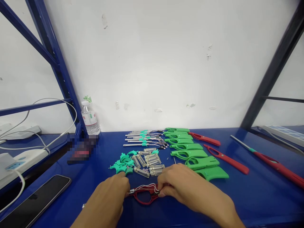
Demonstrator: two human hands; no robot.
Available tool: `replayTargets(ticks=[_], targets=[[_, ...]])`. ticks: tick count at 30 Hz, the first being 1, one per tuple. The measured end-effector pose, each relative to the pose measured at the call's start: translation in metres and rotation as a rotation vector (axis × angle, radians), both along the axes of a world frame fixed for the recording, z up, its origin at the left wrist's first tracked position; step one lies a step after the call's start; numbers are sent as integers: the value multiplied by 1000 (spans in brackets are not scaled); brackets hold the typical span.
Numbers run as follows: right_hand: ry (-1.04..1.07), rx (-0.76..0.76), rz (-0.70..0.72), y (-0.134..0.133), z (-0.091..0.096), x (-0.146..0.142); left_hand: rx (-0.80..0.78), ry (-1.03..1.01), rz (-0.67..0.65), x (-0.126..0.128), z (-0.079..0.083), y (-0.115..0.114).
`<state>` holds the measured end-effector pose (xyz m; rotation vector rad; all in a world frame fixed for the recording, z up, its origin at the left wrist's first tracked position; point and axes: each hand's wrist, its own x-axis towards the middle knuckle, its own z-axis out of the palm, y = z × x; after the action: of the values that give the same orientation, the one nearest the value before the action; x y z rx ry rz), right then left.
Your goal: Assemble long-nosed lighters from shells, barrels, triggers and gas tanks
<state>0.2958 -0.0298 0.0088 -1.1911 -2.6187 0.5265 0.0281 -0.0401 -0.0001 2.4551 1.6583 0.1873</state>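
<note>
A red lighter half-shell point(143, 202) with an oval trigger opening lies low in front of me. Thin white wires point(145, 186) run over it, from a metal tube end point(131, 191) at the left to a small black part at the right. My left hand point(113, 190) is closed around the shell's narrow end and the tube, mostly hiding both. The fingers of my right hand point(180, 183) pinch the handle end by the black part; the palm covers the rest. Just beyond my hands lie teal triggers point(123, 161) and clear fuel tanks point(152, 160).
Several metal tubes with wires point(137, 144) lie behind the tanks. Green half-shells point(190, 154) and red ones point(229, 162) spread to the right, near an assembled red lighter point(273, 161). At left are a phone point(38, 199), a water bottle point(90, 120) and a power strip point(26, 161).
</note>
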Motion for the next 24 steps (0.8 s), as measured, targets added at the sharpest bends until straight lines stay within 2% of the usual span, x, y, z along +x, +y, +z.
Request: replayTargets(ticks=[6,14,24], targets=[[23,-19,-15,0,1,1,1,75,61,5,-3,-5],[26,-18,-13,1,1,1,-4,147,72,11,-16,5],[18,-51,-32,0,5,-2,-16,201,14,2,-11,9]])
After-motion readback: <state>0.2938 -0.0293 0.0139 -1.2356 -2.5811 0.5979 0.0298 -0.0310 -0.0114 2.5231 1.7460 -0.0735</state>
